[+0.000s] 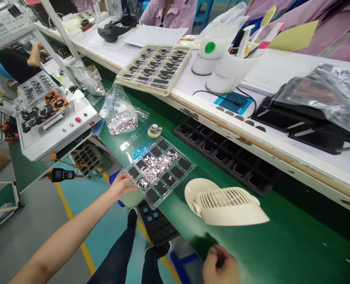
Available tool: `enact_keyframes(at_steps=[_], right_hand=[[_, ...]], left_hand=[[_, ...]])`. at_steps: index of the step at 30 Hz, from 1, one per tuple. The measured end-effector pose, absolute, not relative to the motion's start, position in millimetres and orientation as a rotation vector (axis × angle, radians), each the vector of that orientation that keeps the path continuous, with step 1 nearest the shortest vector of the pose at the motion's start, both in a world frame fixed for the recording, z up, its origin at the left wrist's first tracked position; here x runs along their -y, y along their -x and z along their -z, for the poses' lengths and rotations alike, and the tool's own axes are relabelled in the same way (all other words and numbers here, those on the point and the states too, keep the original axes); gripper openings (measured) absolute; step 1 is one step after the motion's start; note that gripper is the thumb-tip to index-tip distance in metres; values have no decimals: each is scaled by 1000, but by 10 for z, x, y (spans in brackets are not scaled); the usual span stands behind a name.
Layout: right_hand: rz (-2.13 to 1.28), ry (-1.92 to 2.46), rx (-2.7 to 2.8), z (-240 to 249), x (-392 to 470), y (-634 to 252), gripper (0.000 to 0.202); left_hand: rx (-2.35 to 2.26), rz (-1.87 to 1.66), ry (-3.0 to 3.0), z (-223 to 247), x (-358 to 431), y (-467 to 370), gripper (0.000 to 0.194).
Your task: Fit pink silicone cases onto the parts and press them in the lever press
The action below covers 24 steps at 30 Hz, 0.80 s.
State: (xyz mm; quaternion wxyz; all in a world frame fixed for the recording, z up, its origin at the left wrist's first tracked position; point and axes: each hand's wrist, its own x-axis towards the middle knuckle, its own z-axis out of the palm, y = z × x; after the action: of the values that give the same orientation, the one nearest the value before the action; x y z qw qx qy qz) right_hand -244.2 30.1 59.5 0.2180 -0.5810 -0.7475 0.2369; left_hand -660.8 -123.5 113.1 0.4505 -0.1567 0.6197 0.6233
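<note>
My left hand [121, 187] is open, with its fingers spread by the near-left rim of a clear, flat plastic tray [172, 186]. I can't tell if it presses on the rim or just sits by it. The tray lies on the green bench top [281, 252], near the bench's edge. It has square pockets with black, flat squares [177, 171] in them, and a messy heap of tiny pink-and-white pieces [157, 167] on top.

My right hand [220, 266] is blurry, its fingers curled in close. I see a dark patch between thumb and fingers, but can't tell if it is holding something.

I think the tray is light, thin and a bit bendy, and its smooth plastic may slip. I'd hold it by the rim on two sides and keep it flat, or the loose bits could slide off. They look feather-light and easy to bend, so I'd pinch one softly by its edge.

Small, shiny blue bits [141, 152] lie just beside the tray. A cream plastic stand with slats [234, 215] is to its right.
</note>
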Motion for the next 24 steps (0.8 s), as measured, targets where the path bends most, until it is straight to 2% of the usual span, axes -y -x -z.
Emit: enact_keyframes(at_steps=[4,7,11,14,15,18,19,24], right_hand=[[-1236,1580,2084,-840,188,3389,76],[-1318,1712,2094,-1013,200,4104,93],[-1278,1830,2087,-1113,51,4508,89],[-1266,1884,2079,-1113,-5,4530,80],[-1259,1898,2076,-1107,-14,4527,78],[-1224,1923,2079,-1081,-35,4536,78],[-1212,1922,2086,-1069,-44,4546,79],[-1162,1919,2117,-1015,-97,4597,82]], left_hand=[[-1576,-1471,267,-1087,1266,6536,59],[-1794,-1384,149,-1105,1351,6442,63],[-2232,-1363,-225,-1261,1203,6683,58],[-2300,-1391,-660,-1350,558,7198,48],[-2293,-1394,-780,-1343,261,7379,55],[-2280,-1368,-998,-1210,-593,7773,97],[-2282,-1354,-1031,-1145,-798,7840,102],[-2347,-1349,-1118,-917,-1046,7893,71]])
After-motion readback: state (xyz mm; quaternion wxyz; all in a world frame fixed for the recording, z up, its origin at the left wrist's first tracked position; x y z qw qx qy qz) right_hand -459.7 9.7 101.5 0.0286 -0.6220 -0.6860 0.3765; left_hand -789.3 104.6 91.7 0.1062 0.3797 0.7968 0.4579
